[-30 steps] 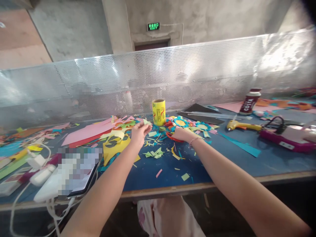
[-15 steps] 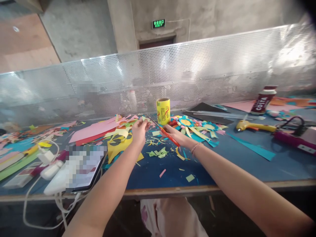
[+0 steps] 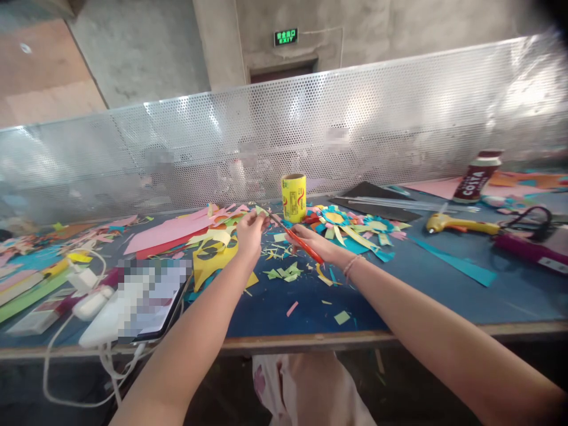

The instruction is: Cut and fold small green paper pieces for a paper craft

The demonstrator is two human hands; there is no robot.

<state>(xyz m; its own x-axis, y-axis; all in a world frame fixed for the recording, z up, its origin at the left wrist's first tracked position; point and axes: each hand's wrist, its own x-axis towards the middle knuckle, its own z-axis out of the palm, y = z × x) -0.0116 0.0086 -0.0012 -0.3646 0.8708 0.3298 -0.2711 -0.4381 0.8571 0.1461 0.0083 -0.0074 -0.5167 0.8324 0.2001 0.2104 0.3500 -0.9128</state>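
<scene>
My right hand grips a pair of red-handled scissors, their blades pointing up and left toward my other hand. My left hand is pinched on a small light green piece of paper, which sticks out above the fingertips close to the blade tips. Whether the blades touch the paper I cannot tell. Beneath both hands lie small green paper scraps and thin trimmings. Just behind the scissors stands a yellow cardboard roll. Blue and yellow paper flowers lie to the right of it.
At the left, a phone rests near the table edge among white cables and chargers. Pink paper sheets and yellow paper with cutouts lie beside my left arm. A yellow glue gun and a Costa bottle are at the right.
The view has shifted very slightly. My hands stay almost in place, with the scissors' blades now a little nearer the green paper at my left fingertips.
</scene>
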